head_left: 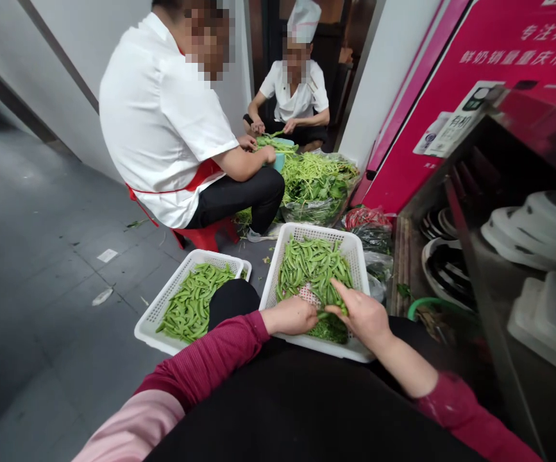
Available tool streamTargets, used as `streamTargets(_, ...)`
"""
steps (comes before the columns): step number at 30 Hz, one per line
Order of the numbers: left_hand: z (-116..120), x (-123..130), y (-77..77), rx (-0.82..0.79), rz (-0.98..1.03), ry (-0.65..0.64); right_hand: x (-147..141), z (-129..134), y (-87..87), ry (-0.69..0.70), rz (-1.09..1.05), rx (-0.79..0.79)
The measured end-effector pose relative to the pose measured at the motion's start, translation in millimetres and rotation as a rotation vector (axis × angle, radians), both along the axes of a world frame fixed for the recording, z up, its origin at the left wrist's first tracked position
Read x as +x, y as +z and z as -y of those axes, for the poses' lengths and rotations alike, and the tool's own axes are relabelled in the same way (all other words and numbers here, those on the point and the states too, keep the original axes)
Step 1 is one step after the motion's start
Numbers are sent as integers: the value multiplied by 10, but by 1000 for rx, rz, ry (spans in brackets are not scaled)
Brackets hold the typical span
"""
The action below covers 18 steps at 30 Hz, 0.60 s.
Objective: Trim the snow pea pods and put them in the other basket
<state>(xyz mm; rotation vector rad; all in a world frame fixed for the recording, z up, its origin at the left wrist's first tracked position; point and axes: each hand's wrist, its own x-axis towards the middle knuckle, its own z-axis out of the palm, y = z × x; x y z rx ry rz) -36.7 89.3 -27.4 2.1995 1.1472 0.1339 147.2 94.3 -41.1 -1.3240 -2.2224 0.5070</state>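
Note:
A white perforated basket (363, 273) full of green pea pods (313, 260) stands in front of my knees. Over its near part, my left hand (293, 316) is closed with its fingertips together; what it pinches is too small to make out. Beside it on the right, my right hand (362, 314) holds some green pods (342, 307) between thumb and fingers, with the index finger stretched out. A checkered pink-and-white cloth (309, 294) lies among the pods near my left hand. Finer green pieces (329, 328) fill the basket's near end.
Another white basket (150, 325) of pods stands to the left by my knee. A person on a red stool (205, 238) and another person (293, 96) handle greens beside a large bag of leafy stems (319, 179). Shelves with stacked dishes (542, 228) line the right.

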Motion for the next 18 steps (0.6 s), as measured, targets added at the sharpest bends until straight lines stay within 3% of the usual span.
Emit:
streamTargets(3, 43, -37, -1, 67, -7, -58, 9, -143, 138, 413, 307, -19)
streamTargets(4, 53, -48, -1, 81, 34, -62, -8, -190, 167, 486, 316, -78)
streamTargets(6, 60, -63, -4, 88, 167, 6, -73, -249, 178, 494, 173, -231)
streamTargets(10, 28, -78, -63, 73, 396, 348, -265, -193, -12, 163, -518, -740)
streamTargets(11, 15, -80, -101, 70, 404, 401, -300, -184, -86, 57, -697, -869)
streamTargets(13, 0, -81, -208, 42, 325, 379, -322, -253, -223, -141, -986, -1005)
streamTargets(16, 20, -84, -411, -17, 7, 197, -250, -616, -338, -404, -1095, -883)
streamTargets(18, 44, -92, -520, -37, -157, 104, -201, -948, -363, -525, -863, -695)
